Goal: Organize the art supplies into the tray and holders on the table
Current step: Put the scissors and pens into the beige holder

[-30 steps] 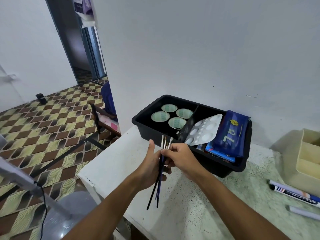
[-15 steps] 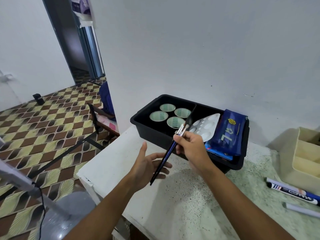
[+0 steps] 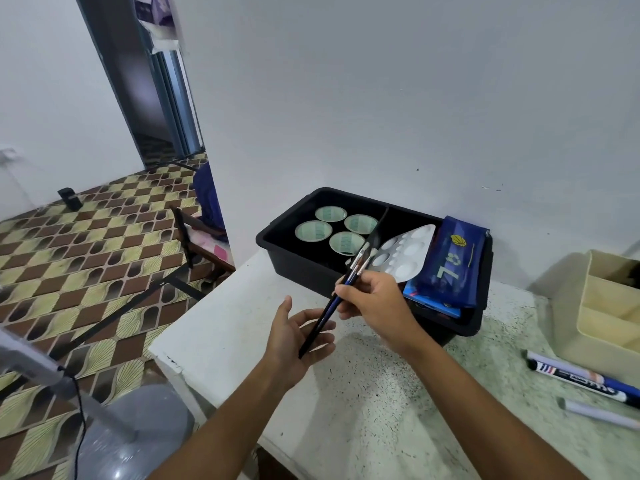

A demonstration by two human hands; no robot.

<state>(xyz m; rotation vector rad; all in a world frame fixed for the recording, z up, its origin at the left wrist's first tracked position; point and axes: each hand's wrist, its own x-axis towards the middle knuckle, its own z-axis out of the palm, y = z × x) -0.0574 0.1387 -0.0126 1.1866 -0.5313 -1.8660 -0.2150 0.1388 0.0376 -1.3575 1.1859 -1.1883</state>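
Brushes [image 3: 341,292] are being pinched by the right hand [image 3: 375,301] just before the tray [image 3: 277,233], the left hand [image 3: 294,336] is waiting open beneath, and lowering them flat beside the palette [image 3: 405,251] is probably keeping bristles unbent.

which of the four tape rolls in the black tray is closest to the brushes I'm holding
The front-right tape roll, nearest the white palette; the brushes in your right hand cross its edge.

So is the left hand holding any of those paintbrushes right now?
No, the left hand is open with relaxed fingers under the handle ends, while the right hand alone pinches the paintbrushes.
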